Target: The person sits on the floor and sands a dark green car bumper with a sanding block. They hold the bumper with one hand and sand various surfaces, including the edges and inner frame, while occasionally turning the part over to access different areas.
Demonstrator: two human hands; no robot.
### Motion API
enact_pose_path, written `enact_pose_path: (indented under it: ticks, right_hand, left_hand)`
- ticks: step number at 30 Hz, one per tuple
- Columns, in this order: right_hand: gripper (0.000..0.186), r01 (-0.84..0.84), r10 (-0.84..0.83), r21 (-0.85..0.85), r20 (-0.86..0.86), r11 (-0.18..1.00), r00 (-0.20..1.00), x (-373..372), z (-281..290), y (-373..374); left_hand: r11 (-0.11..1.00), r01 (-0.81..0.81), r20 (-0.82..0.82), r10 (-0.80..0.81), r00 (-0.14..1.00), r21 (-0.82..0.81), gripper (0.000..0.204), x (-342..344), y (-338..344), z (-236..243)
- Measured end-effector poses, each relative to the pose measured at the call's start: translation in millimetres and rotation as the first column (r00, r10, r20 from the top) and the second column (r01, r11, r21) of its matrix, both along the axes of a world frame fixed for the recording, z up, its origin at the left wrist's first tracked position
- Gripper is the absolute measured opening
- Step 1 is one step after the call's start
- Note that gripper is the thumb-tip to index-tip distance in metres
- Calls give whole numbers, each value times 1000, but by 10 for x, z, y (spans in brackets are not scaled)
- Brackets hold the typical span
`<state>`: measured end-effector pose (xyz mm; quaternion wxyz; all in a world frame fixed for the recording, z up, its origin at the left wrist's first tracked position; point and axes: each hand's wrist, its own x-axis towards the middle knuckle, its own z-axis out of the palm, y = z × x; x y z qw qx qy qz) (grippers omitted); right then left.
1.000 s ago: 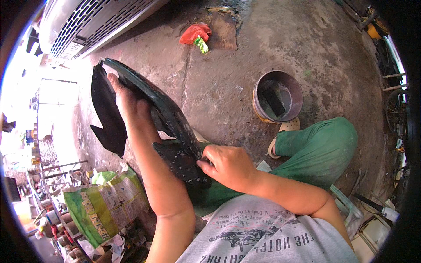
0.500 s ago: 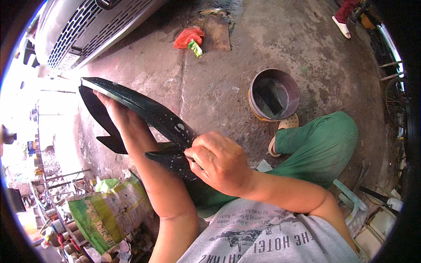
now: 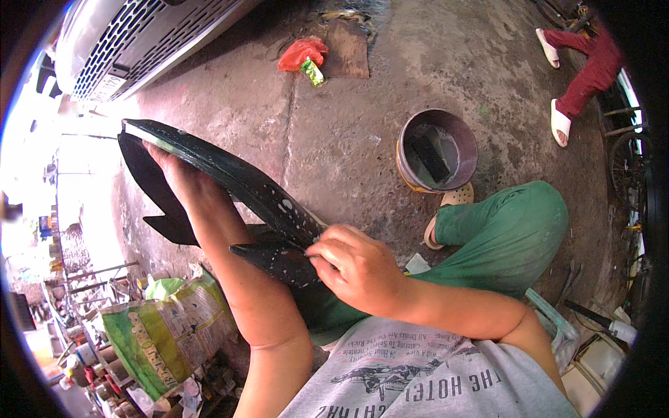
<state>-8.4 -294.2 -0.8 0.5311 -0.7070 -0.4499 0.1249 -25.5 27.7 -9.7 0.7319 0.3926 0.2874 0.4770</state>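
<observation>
A glossy black curved plastic panel [image 3: 233,172], shaped like a vehicle fender and speckled with whitish spots, is held up slantwise in front of me. My left forearm reaches up between its two sides. Under the upper strip, near the far left end, my left hand [image 3: 174,167] supports it, fingers partly hidden behind the edge. My right hand [image 3: 359,268] is closed, its curled fingertips against the panel's near right end. Whatever those fingers may pinch is hidden.
A bucket [image 3: 472,150] holding cloudy liquid and a dark block stands ahead right, beside my shoe. Farther off lie a red plastic bag [image 3: 303,53], a green wrapper [image 3: 313,71] and a brown board [image 3: 346,56]. A car front [image 3: 132,52] is far left; another person's legs [image 3: 589,80] are far right. A sack [image 3: 167,334] leans near left.
My right hand has slid slightly right along the panel's end. The panel and my left hand have shifted a little left. The other person has stepped farther into view.
</observation>
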Motion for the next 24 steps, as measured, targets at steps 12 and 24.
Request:
enact_pose_path:
  ticks: [12, 24]
  right_hand:
    - [29, -33, 36, 153, -17, 988, 999, -36, 4, 81]
    - [42, -123, 110, 108, 117, 986, 987, 43, 264, 118]
  left_hand:
    - [985, 173, 205, -174, 963, 19, 40, -43, -174, 40]
    - [997, -60, 83, 64, 994, -49, 41, 178, -517, 311]
